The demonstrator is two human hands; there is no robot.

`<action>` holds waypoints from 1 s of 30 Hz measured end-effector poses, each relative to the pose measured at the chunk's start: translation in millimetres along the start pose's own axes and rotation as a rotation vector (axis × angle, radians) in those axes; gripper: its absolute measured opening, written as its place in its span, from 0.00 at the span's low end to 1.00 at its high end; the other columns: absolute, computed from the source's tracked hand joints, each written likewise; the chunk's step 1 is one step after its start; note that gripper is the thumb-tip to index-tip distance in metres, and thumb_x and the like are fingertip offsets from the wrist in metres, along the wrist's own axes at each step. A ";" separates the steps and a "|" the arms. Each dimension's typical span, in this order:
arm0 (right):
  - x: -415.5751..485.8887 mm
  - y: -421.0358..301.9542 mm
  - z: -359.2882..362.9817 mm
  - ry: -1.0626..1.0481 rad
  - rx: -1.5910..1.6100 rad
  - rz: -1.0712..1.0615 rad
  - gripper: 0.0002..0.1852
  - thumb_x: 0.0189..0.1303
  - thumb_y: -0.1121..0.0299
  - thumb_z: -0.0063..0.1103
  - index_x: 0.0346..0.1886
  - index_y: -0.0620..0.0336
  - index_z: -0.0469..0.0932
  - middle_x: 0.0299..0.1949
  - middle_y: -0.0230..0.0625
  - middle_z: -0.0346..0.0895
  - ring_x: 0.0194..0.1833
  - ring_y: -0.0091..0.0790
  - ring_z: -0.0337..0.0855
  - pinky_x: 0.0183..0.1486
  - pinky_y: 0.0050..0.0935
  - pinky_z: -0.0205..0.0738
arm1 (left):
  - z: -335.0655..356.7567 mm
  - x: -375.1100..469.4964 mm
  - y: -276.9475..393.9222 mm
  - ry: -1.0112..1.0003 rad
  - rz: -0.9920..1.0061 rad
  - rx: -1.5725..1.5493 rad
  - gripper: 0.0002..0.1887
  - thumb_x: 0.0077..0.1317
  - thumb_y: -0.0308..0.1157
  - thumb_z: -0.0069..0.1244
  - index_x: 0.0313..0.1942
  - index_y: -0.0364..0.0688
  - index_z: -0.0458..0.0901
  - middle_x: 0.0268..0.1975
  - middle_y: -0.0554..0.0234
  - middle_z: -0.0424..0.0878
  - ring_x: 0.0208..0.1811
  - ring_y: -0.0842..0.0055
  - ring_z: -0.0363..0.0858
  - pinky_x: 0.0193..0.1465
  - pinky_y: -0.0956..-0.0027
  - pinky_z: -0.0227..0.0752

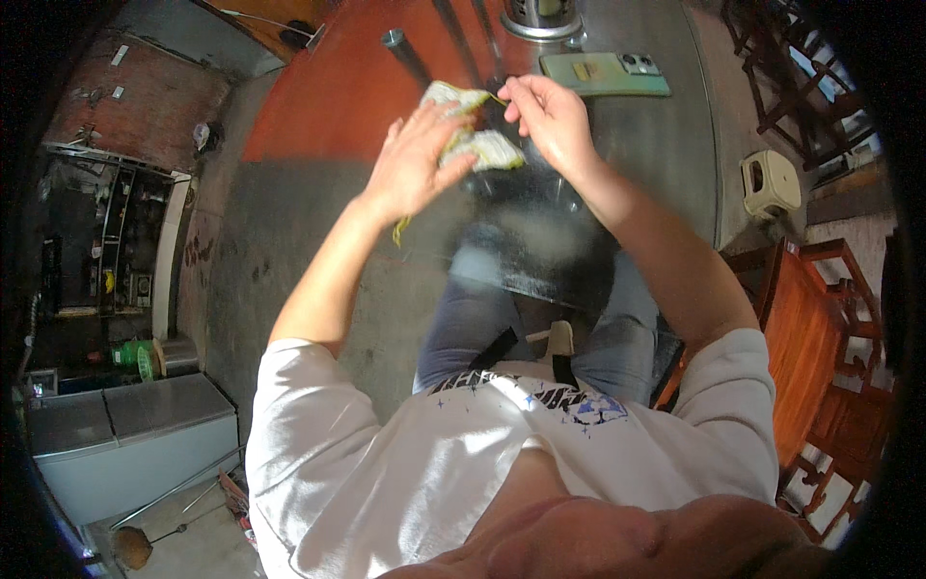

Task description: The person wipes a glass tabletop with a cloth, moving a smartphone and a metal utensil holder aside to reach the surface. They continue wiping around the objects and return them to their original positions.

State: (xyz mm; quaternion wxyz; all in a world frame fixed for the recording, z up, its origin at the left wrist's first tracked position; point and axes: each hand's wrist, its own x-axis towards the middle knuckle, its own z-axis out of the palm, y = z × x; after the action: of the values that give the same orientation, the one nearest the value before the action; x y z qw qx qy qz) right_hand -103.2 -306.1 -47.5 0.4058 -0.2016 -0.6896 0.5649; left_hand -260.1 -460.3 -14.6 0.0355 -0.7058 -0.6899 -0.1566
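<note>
A small white fabric piece [492, 148] with yellow-green edging, seemingly knitted or crocheted, is held in my left hand [416, 163] above the glass tabletop. Its upper part shows past my fingers, and its lower part comes out by my thumb. The fingers hide its middle. From its upper corner a thin yellow-green strand [495, 98] runs to my right hand [553, 119], whose thumb and forefinger pinch it. Whether a slim tool is also in that pinch cannot be made out. A loose yellow-green yarn end [399, 230] hangs below my left wrist.
Beyond my right hand a green smartphone [604, 74] lies on the glass tabletop [651, 137]. A perforated metal container [542, 16] stands at the far edge. To the right are a plastic stool [771, 182] and a wooden chair [803, 347]. A chest freezer [137, 449] stands at left.
</note>
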 end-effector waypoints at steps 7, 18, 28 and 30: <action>-4.6 -8.7 2.6 -0.059 -0.130 0.038 0.15 0.72 0.60 0.54 0.39 0.62 0.82 0.27 0.34 0.84 0.29 0.27 0.84 0.36 0.28 0.75 | 40.9 115.2 -95.2 0.172 -0.103 0.050 0.29 0.70 0.58 0.45 0.63 0.49 0.75 0.68 0.53 0.72 0.71 0.56 0.65 0.69 0.46 0.61; -4.2 -8.2 6.0 -0.179 -0.152 0.099 0.08 0.71 0.69 0.59 0.39 0.64 0.79 0.29 0.25 0.79 0.31 0.15 0.76 0.33 0.17 0.69 | 60.4 213.4 -125.8 0.174 -0.625 0.208 0.28 0.71 0.54 0.41 0.66 0.53 0.74 0.69 0.55 0.72 0.72 0.56 0.64 0.71 0.38 0.57; 0.8 1.4 5.1 -0.109 -0.059 0.022 0.07 0.68 0.68 0.61 0.35 0.62 0.80 0.25 0.28 0.80 0.26 0.18 0.77 0.28 0.21 0.68 | 53.2 148.5 -99.6 0.190 -0.344 0.202 0.23 0.71 0.49 0.40 0.63 0.54 0.76 0.62 0.52 0.77 0.66 0.56 0.72 0.63 0.45 0.68; 0.5 2.1 5.0 -0.085 -0.043 -0.025 0.09 0.68 0.67 0.60 0.33 0.62 0.80 0.22 0.31 0.81 0.24 0.21 0.78 0.27 0.25 0.69 | 47.2 121.2 -78.3 0.185 -0.311 0.209 0.22 0.72 0.48 0.41 0.62 0.53 0.76 0.61 0.51 0.77 0.64 0.55 0.73 0.61 0.46 0.69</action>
State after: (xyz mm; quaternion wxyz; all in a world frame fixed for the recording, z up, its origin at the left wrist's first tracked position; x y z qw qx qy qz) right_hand -107.8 -308.2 -49.4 0.3788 -0.1774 -0.7208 0.5528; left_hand -329.3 -327.4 -39.6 0.1470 -0.5661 -0.7968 -0.1519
